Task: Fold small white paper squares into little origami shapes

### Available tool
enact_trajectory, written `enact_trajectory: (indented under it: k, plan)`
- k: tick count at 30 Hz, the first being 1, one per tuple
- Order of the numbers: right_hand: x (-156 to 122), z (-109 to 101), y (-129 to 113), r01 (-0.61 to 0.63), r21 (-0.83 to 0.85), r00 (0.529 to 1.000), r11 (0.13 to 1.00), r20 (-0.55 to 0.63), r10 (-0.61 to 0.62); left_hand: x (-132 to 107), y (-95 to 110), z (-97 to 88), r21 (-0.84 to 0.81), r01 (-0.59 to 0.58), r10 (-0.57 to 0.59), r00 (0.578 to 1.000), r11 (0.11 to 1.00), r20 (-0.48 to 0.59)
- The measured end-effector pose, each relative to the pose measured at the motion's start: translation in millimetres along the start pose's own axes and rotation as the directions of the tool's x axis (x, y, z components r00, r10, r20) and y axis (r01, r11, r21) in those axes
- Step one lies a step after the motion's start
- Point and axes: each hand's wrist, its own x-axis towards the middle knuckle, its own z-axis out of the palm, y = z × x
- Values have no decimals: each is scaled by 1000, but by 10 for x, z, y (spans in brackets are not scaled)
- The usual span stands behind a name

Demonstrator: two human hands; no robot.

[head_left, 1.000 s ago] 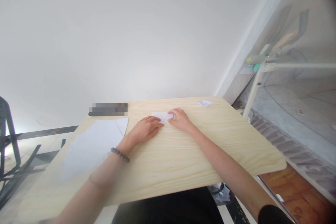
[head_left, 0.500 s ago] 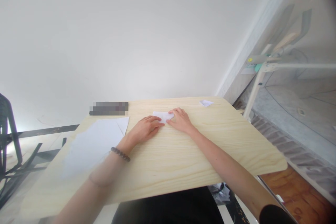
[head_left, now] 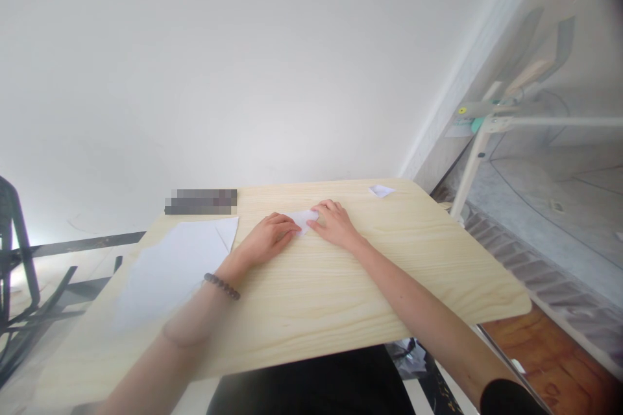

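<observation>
No lettering can be read: the dark item (head_left: 201,202) at the far left corner of the desk (head_left: 341,298) is pixelated; the round yellow mark (head_left: 462,111) beyond its right edge is too small.

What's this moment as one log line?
left hand: on small paper | right hand: on its right end | table: larger paper, pointed paper
</observation>
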Motion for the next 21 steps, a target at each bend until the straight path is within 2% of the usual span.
enact_trajectory:
  k: [6,16,21]
  plan:
    - [-8,-24,-31,49,44,998,998,36,-50,-20,-159,125,83,180,-164,972,980,-169]
    - [-15,-48,-47,136,288,990,948,-3,-141,-21,-176,155,143,218,-198,970,966,-140]
    - [0,-53,-11,80,395,993,915,44,-106,-32,-193,155,128,195,-178,975,972,-135]
